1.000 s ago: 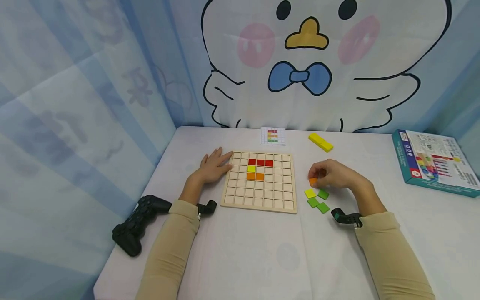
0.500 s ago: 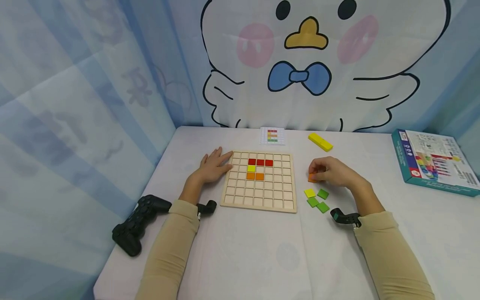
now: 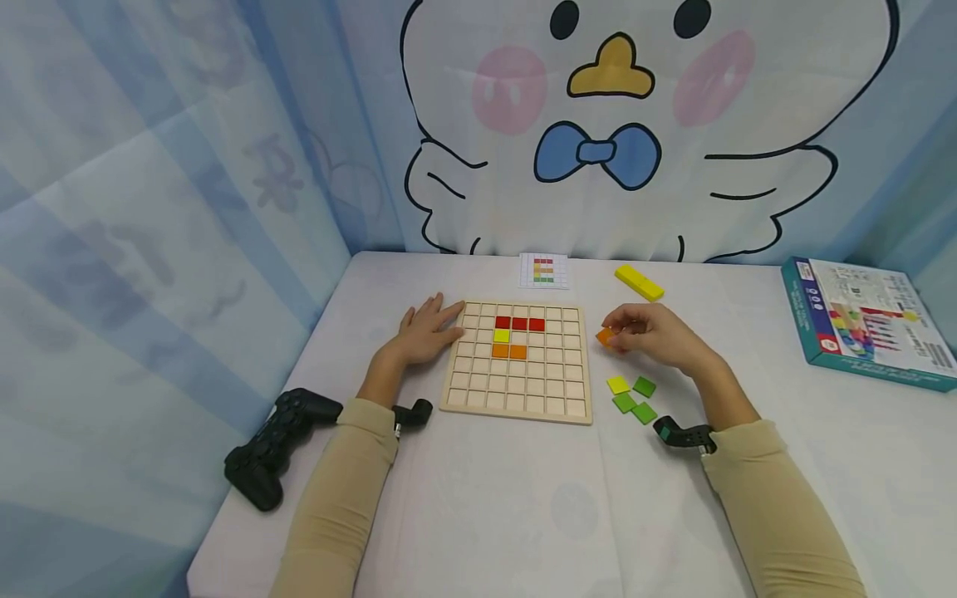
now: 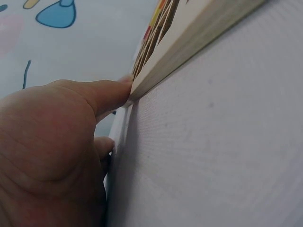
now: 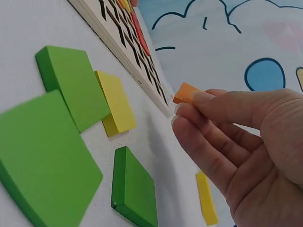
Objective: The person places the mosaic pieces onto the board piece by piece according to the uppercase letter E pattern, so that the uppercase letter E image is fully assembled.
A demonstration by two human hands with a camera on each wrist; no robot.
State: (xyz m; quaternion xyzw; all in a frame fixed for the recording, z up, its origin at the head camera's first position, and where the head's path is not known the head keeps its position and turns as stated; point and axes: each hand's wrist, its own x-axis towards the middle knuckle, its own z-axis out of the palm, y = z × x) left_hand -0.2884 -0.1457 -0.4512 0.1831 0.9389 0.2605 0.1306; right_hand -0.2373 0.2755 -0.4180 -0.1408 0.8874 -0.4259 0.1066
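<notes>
1. Left hand (image 3: 422, 334): fingers spread, touching the left edge of the pale wooden grid board (image 3: 516, 386).
2. Right hand (image 3: 649, 334): pinching an orange square tile (image 3: 604, 337) near the board's right edge.
3. White tabletop (image 3: 478, 507): three green square tiles (image 3: 645, 386), one yellow square tile (image 3: 618, 384).

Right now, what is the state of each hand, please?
Left hand: open, touching the edge of the wooden board.
Right hand: closed, pinching an orange tile.

Tan sleeves (image 3: 777, 515), creased fabric, folded cuffs (image 3: 366, 425); black curved left wrist camera (image 3: 414, 414), black curved right wrist camera (image 3: 680, 433)
</notes>
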